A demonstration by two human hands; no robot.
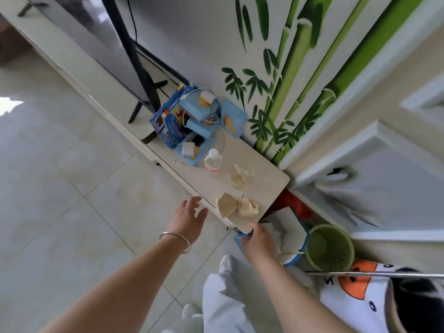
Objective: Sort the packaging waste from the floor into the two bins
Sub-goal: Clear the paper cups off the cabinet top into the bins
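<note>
paper cups (236, 206): two, beige, crushed, on their sides at near end of surface
plastic cup (240, 177): clear, crumpled
bottle (212, 161): clear, white cap, upright
boxes (192, 116): blue pile, far end
green bin (330, 247): open, on floor
blue bin (292, 259): mostly hidden, beside green bin

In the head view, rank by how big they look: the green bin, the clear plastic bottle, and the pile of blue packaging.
1. Pile of blue packaging, largest.
2. Green bin, though it sits nearer the camera.
3. Clear plastic bottle, smallest.
</note>
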